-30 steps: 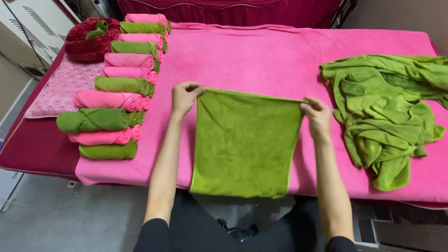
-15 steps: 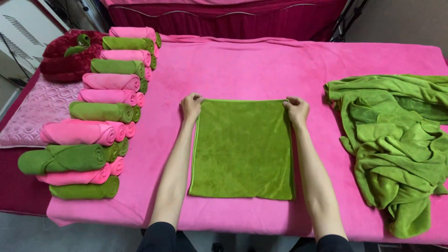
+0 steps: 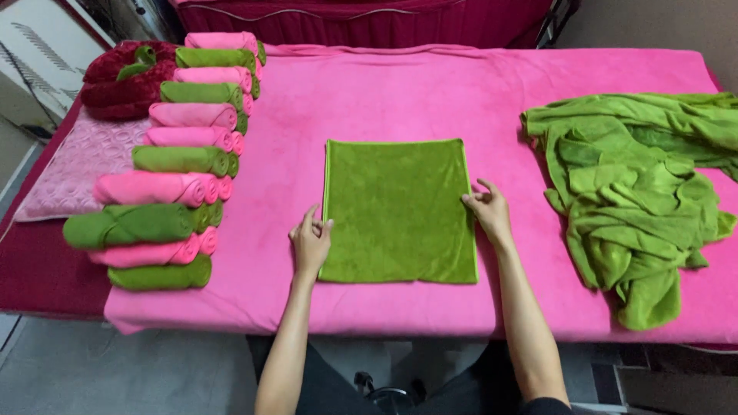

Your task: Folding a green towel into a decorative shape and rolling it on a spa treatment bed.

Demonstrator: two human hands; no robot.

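A green towel [image 3: 398, 211] lies flat and squared in the middle of a worktop [image 3: 400, 88] covered in bright pink cloth. The left hand [image 3: 310, 240] rests at the towel's left edge near the bottom corner, fingers loosely spread and flat, touching the edge without pinching it. The right hand [image 3: 487, 210] sits at the right edge about halfway up, fingers bent and touching the cloth; whether it nips the hem cannot be told. Bare pink surface surrounds the towel on all sides, widest beyond its far edge. To the left, a row of rolled pink and green towels [image 3: 173, 165] runs along the worktop's edge, well apart from the left hand. To the right, a loose heap of green towels [image 3: 638, 192] spills toward the near edge, close to the right hand but not touching it.
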